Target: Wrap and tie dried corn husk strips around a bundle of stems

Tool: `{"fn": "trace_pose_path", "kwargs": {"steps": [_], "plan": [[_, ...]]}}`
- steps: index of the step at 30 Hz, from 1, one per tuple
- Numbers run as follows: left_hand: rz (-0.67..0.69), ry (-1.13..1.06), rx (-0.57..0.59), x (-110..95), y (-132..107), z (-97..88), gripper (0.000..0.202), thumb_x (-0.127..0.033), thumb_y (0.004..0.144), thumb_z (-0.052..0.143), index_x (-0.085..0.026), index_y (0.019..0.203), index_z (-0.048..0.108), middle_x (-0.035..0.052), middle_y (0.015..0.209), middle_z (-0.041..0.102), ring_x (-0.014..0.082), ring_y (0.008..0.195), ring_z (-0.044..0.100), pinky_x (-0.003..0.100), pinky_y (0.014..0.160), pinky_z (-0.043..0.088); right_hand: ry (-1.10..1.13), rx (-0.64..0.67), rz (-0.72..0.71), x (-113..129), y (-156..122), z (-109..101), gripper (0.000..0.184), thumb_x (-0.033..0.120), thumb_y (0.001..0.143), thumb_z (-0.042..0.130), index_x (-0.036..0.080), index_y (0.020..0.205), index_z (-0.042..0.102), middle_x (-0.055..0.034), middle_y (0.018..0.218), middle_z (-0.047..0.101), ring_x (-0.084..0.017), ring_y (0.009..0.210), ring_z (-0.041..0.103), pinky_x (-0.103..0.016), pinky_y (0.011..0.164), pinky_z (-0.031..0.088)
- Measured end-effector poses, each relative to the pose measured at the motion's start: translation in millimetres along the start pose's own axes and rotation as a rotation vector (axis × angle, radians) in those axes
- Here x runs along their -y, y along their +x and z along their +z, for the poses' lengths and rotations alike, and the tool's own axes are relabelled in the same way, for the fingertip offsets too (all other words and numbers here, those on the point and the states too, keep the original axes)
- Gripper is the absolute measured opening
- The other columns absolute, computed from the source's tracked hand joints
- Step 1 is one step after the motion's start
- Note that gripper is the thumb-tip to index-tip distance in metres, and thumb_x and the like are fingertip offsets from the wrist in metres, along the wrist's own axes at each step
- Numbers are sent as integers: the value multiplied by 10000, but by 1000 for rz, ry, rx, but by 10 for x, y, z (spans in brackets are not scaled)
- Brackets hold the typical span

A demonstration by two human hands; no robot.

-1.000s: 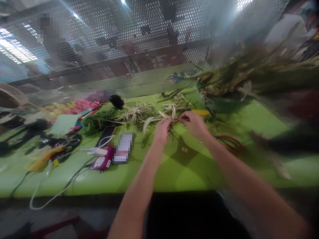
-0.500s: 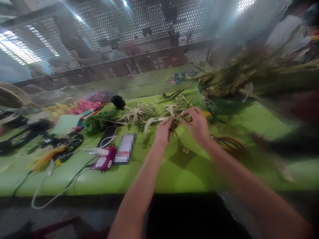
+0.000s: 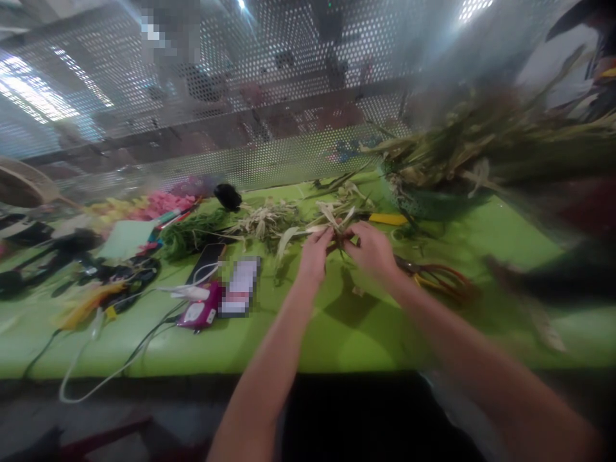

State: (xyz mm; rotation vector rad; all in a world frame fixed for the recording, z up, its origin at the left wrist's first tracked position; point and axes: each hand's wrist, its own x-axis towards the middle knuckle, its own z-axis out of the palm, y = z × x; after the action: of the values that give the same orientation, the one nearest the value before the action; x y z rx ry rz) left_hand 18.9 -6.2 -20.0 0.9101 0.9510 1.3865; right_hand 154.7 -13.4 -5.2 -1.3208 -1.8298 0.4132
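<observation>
Over the green table my left hand [image 3: 315, 252] is closed around the lower end of a bunch of pale dried leaves [image 3: 330, 217], whose strips spread out above and to the left. My right hand [image 3: 369, 247] is beside it, thumb and fingers pinched together at the base of the same bunch. The exact spot between the fingertips is too small to make out. Left of the hands lies a heap of more dried leaves [image 3: 267, 218]. Scissors [image 3: 436, 276] with orange-red handles lie by my right forearm, and a flat yellow object [image 3: 387, 219] is behind my right hand.
A magenta power adapter [image 3: 198, 314] with cables and a phone [image 3: 240, 285] lie left of my forearms. Green fibres [image 3: 192, 234], pink flowers [image 3: 168, 205] and a black object [image 3: 228, 197] are farther back. A green basket [image 3: 428, 202] holds long dried stalks. A perforated metal screen [image 3: 289, 154] borders the table.
My right hand has moved left and slightly down onto the base of the leaf bunch, uncovering more of the yellow object and the scissors. My left hand has stayed in place.
</observation>
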Motion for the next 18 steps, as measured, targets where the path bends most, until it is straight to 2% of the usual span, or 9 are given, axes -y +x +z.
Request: {"fn": "trace_pose_path", "kwargs": {"steps": [4,6,9,12,15,18], "plan": [[94,110,38,56,19,5,362,-380,777,694,-184,1077,744,65,1084,737,199,1046,641,330,941,475,385,75,174,-41,34,50,86,256,777,623,201,842,609,-20,834,688,-142,631,601,-255,566,440],[159,208,58,70,27,0,360,-386,804,669,-188,1096,740,60,1106,731,202,1073,630,320,954,461,509,92,213,-76,45,78,132,301,768,645,200,821,579,-9,770,665,-137,603,606,-250,550,457],[253,382,55,51,32,-26,331,-389,851,617,-177,1071,744,57,1009,730,187,980,624,291,882,459,456,96,172,-118,59,77,111,291,768,647,201,790,587,10,705,639,-117,550,579,-239,529,438],[265,478,22,27,36,-55,309,-392,878,581,-168,1012,748,20,744,650,138,726,549,253,691,422,414,99,180,-129,81,46,96,289,784,632,201,792,595,7,758,655,-87,470,538,-230,469,391],[207,412,-2,27,41,-56,294,-403,871,592,-154,933,737,-23,585,480,98,567,405,235,552,315,570,133,284,-114,115,26,127,276,765,639,205,785,536,24,676,622,-96,457,553,-228,468,403],[106,192,-7,19,38,-15,257,-387,815,663,-133,834,699,-41,565,408,72,518,332,224,508,264,668,184,320,-82,139,1,107,239,725,630,205,765,537,54,551,538,-95,453,495,-218,449,373]]}}
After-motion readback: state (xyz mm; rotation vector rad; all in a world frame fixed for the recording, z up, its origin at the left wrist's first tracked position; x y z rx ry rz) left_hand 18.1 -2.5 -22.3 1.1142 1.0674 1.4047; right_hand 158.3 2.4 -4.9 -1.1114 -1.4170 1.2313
